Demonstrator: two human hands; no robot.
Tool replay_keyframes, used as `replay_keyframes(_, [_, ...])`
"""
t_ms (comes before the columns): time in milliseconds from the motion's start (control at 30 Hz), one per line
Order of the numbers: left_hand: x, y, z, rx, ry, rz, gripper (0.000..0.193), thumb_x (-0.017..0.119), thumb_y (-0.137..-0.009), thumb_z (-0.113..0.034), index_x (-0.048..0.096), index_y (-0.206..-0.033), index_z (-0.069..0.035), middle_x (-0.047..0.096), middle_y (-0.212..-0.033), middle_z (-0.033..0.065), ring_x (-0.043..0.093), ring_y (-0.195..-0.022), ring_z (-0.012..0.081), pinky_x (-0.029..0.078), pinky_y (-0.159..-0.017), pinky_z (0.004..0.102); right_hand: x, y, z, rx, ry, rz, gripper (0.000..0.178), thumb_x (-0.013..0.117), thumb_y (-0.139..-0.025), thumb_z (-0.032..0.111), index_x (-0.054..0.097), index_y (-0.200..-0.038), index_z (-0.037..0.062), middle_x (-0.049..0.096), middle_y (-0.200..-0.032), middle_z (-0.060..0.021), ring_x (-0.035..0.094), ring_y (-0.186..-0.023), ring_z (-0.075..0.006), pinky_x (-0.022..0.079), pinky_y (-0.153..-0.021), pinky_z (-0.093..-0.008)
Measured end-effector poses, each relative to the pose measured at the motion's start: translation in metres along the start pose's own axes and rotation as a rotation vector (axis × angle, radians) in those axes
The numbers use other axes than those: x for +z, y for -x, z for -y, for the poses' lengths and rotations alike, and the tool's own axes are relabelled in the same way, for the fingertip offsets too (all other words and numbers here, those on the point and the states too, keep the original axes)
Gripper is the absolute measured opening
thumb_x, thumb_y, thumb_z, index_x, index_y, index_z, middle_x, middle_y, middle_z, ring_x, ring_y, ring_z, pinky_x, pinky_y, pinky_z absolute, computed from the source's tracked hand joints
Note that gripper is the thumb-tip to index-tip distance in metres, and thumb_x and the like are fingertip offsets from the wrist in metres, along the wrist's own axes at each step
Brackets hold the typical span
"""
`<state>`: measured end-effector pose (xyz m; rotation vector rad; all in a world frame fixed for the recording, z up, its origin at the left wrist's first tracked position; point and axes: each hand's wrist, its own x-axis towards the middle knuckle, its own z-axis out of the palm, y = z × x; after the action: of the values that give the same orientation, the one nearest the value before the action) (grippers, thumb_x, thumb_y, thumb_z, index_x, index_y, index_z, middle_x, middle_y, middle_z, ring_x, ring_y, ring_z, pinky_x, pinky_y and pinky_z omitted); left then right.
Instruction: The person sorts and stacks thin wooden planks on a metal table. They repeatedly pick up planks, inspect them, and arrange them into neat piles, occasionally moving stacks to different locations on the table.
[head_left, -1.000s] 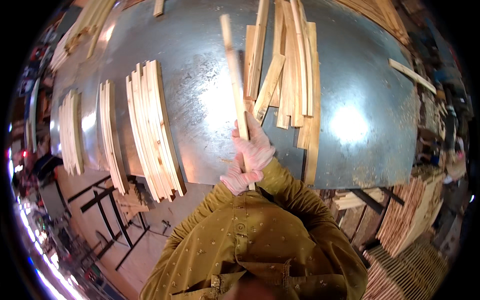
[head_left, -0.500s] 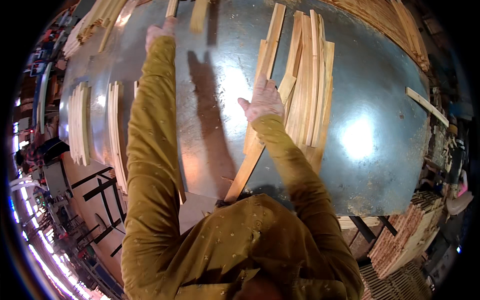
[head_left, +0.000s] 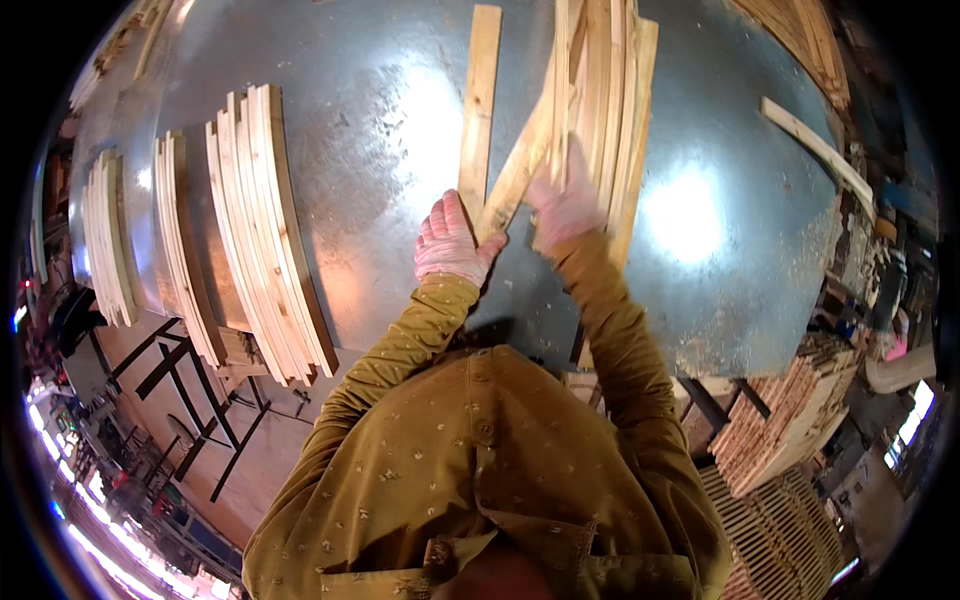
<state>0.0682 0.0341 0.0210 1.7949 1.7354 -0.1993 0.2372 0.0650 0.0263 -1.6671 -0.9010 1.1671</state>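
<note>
Toward the front edge of the worktop, the left hand is resting, fingers straight, at the end of a slanted strip, which is reaching toward a bundle. The right hand is blurring there, grip unclear. Leftward, a thick stack is overhanging that edge.

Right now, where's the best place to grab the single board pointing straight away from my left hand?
Probably around the middle of that board, coming from the left: it's long, broad face up, with tabletop showing along that side. Your left hand is at its near end, where a slanting board crowds the right.
</note>
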Motion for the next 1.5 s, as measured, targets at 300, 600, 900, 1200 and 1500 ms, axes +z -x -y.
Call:
replay_keyframes(300, [0.024,0.008,0.075,-0.082,0.690,0.036,0.085,0.074,-0.084,-0.034,0.024,-0.149,-0.010,0.048,-0.136,0.0210,0.052,-0.125,0.0353,0.054,-0.088,0.0461,-0.026,0.058,-0.057,-0.027,0.218,-0.163,0.064,0.053,-0.095,0.006,0.027,-0.153,0.0022,0.060,-0.115,-0.0138,0.056,-0.082,-0.0130,0.049,-0.068,-0.0220])
replay_keyframes(600, [-0.043,-0.052,-0.029,-0.144,-0.050,-0.009,0.095,0.076,-0.082,-0.034,0.018,-0.152,-0.009,0.051,-0.131,0.0255,0.062,-0.110,0.0399,0.051,-0.097,0.0438,-0.090,0.023,-0.089,-0.235,0.442,-0.323,0.069,0.057,-0.090,0.004,0.030,-0.153,0.0034,0.052,-0.138,-0.0175,0.055,-0.120,-0.0213,0.047,-0.098,-0.0315])
replay_keyframes(900, [-0.010,-0.012,0.047,-0.167,1.512,0.212,0.060,0.074,-0.082,-0.026,0.054,-0.132,0.001,0.066,-0.105,0.0148,0.062,-0.100,0.0278,0.053,-0.090,0.0420,0.065,0.071,-0.043,0.354,-0.482,0.289,0.052,0.049,-0.097,0.006,0.034,-0.147,0.0014,0.049,-0.134,-0.0135,0.057,-0.100,-0.0195,0.053,-0.089,-0.0264])
replay_keyframes(1200, [0.026,0.035,0.127,-0.320,1.549,-0.052,0.063,0.077,-0.079,-0.019,0.045,-0.130,0.000,0.065,-0.102,0.0181,0.067,-0.086,0.0259,0.060,-0.075,0.0342,0.037,-0.029,-0.006,-0.013,1.271,-0.012,0.098,0.046,-0.092,0.068,0.011,-0.157,0.0051,0.019,-0.161,-0.0208,0.018,-0.150,-0.0345,0.014,-0.122,-0.0450])
replay_keyframes(1500, [-0.057,0.049,0.130,-0.604,0.295,-0.038,0.103,0.071,-0.083,-0.039,0.006,-0.157,-0.009,0.018,-0.162,0.0235,0.046,-0.136,0.0366,0.044,-0.106,0.0443,-0.030,-0.056,-0.028,0.067,1.505,-0.098,0.058,0.063,-0.087,0.018,0.037,-0.138,0.0063,0.046,-0.141,-0.0158,0.047,-0.131,-0.0368,0.045,-0.105,-0.0462])
